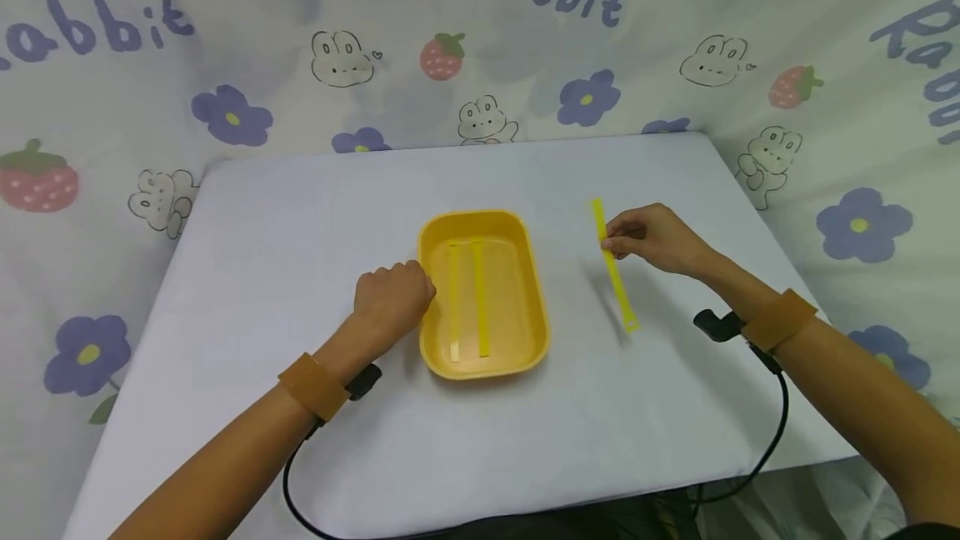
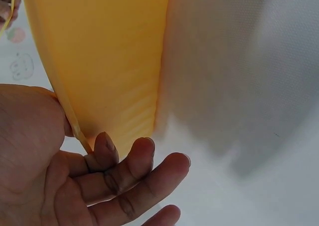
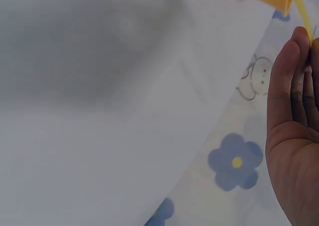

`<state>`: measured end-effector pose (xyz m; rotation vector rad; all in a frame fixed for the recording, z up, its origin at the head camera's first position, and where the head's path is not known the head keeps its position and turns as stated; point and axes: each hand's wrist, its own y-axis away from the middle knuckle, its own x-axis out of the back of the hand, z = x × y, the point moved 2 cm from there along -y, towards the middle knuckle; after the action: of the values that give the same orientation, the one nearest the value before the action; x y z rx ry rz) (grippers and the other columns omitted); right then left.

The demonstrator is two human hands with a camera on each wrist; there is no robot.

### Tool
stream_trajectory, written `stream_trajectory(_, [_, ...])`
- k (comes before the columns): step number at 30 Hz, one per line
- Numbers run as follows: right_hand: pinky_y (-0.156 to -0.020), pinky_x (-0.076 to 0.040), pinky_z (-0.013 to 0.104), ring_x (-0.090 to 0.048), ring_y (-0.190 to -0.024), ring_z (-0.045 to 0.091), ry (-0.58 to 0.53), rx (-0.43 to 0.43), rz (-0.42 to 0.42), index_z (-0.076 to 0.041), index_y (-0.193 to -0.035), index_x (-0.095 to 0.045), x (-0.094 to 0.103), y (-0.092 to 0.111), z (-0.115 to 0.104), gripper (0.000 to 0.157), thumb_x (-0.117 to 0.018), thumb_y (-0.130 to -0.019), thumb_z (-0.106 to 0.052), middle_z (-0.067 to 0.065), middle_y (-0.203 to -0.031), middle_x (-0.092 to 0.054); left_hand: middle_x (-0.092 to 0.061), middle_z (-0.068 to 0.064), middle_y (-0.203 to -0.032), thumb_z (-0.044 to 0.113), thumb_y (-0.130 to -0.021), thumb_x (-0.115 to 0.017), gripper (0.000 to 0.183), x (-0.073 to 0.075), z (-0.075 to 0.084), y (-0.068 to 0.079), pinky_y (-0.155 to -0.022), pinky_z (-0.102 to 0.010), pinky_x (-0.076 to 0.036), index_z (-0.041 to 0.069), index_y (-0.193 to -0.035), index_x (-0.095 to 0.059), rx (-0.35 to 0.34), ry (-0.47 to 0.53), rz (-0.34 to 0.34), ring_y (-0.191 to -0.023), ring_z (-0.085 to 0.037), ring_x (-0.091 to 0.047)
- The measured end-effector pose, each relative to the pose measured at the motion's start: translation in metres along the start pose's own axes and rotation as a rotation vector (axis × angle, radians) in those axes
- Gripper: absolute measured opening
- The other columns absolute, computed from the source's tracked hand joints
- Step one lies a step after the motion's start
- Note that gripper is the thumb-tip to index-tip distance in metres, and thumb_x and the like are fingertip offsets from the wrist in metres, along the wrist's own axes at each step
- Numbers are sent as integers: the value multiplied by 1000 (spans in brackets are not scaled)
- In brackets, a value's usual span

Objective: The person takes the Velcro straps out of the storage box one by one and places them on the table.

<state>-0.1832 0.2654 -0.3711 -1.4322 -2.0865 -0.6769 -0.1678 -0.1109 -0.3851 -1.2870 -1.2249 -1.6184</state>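
Observation:
A yellow plastic tray (image 1: 519, 298) rests on the white table. Its left rim is in the grip of my left hand (image 1: 393, 298); the left wrist view shows the fingers (image 2: 137, 158) curled below the rim, against the outer wall. Inside the tray two thin strips lie lengthwise, a bright yellow strip (image 1: 482, 298) and a paler strip (image 1: 453, 302) left of it. To the right of the tray, my right hand (image 1: 656, 240) pinches another long, flat yellow strip (image 1: 618, 286) between thumb and fingertips. That strip hangs tilted, its shadow falling on the table beneath.
The white tabletop (image 1: 285, 223) extends around the tray. Behind it hangs a patterned cloth (image 1: 517, 40) with rabbits, strawberries and flowers. Each wrist wears a brown strap with a small camera, and a black cable (image 1: 783, 415) runs from the right one past the table's front edge.

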Motion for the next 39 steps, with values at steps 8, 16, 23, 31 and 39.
stream_trajectory(8, [-82,-58,37,-72,-85,19,-56,-44,25,7,-111,-66,13,6,28,25,-67,-96,-14,18,-102,-73,-46,-6,-64,22,-103,-43,33,0,0,0,-48,-31,-37,4,-77,-50,-6,2,12,-53,-22,-46])
stream_trajectory(16, [-83,-58,36,-72,-88,19,-74,-135,25,10,-117,-63,18,5,50,31,-66,-97,-13,22,-108,-72,-44,-6,-62,21,-103,-43,32,0,-1,1,-46,-31,-36,3,-76,-49,-8,1,29,-51,-22,-45])
stream_trajectory(23, [-84,-58,36,-72,-95,28,-47,-190,36,12,-121,-60,19,5,74,35,-64,-98,-14,26,-113,-69,-43,-6,-61,19,-102,-43,31,-1,1,-2,-47,-31,-36,3,-76,-49,-15,14,31,-51,-23,-45])
stream_trajectory(31, [-80,-59,30,-72,-90,22,-59,-265,25,12,-120,-60,11,3,89,33,-64,-98,-13,25,-110,-70,-42,-5,-61,16,-101,-46,29,-1,3,-1,-46,-30,-36,3,-75,-49,-37,-24,24,-51,-21,-43])
stream_trajectory(39, [-75,-58,27,-72,-86,20,-6,-280,28,10,-117,-63,3,1,94,31,-66,-97,-13,22,-105,-72,-43,-5,-62,11,-98,-52,27,0,4,0,-47,-30,-36,3,-73,-49,-59,-72,21,-51,-21,-43])
